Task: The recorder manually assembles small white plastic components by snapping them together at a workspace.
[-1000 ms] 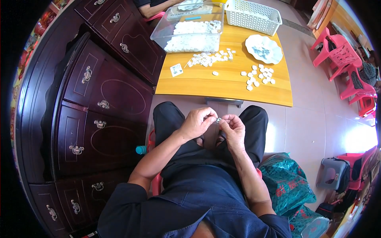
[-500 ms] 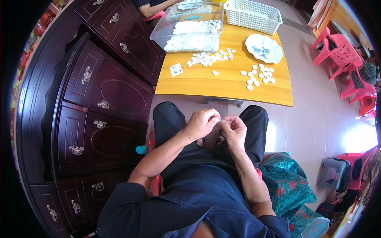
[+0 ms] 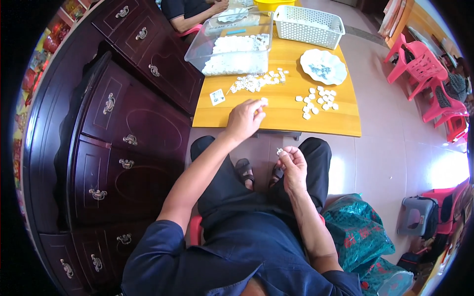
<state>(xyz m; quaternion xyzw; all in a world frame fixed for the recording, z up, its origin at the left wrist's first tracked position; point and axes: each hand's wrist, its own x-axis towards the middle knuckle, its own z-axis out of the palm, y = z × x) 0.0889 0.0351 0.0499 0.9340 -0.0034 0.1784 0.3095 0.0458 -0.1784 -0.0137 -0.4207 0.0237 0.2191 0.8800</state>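
My left hand [image 3: 245, 119] reaches over the near edge of the wooden table [image 3: 276, 121], its fingertips closed at a small white rounded piece [image 3: 264, 101]. Whether that piece is lifted off the tabletop I cannot tell. Above my right knee, my right hand [image 3: 294, 167] pinches a tiny white part [image 3: 280, 151] with a thin tip between thumb and forefinger. A loose pile of small white parts [image 3: 252, 83] lies beyond my left fingers. To the right, several white rounded pieces [image 3: 315, 102] are spread on the wood.
A clear plastic bin [image 3: 197, 61] of white pieces stands at the table's far left, beside a white perforated basket [image 3: 308, 35]. A scalloped white plate [image 3: 335, 74] and a square printed card [image 3: 217, 97] lie nearby. Dark drawers [image 3: 148, 106] flank my left; another person's arm [image 3: 197, 17] is behind the bin.
My hands have come apart. The left one has moved forward to the lone white piece on the table; the right one stays over my lap with the tiny part.
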